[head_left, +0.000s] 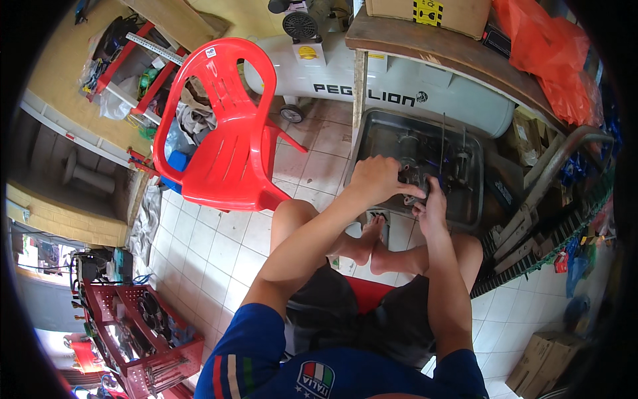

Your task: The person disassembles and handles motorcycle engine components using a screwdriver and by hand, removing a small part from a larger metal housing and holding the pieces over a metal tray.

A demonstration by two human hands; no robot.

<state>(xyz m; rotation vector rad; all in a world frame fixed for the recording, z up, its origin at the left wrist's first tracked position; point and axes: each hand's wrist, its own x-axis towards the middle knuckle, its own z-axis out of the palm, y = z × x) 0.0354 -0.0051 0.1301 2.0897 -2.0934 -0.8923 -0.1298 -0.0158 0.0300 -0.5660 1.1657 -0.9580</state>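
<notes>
Holding a dark metal part (416, 178) in both hands, low in front of the knees, over the near part of a dark tray (458, 214). Left grip (377, 178): back of hand up, partly closed, thumb and forefinger at the part; remaining fingers hidden. Right grip (432, 205): part-closed from the near right side, thumb against the part. Exact contact points too small to tell.

More dark parts (460, 163) lie in the tray, right of the hands. A thin rod (443, 136) sticks up just beyond the grips. Tray rim bounds the work on all sides; bare feet (373, 247) sit just outside its near edge.

Past the far rim: wooden bench (452, 50), its leg by the far-left corner, white tank (286, 70) behind. Metal frame (531, 183) crowds the right. Left: tiled floor (229, 256), then red chair (229, 156).
</notes>
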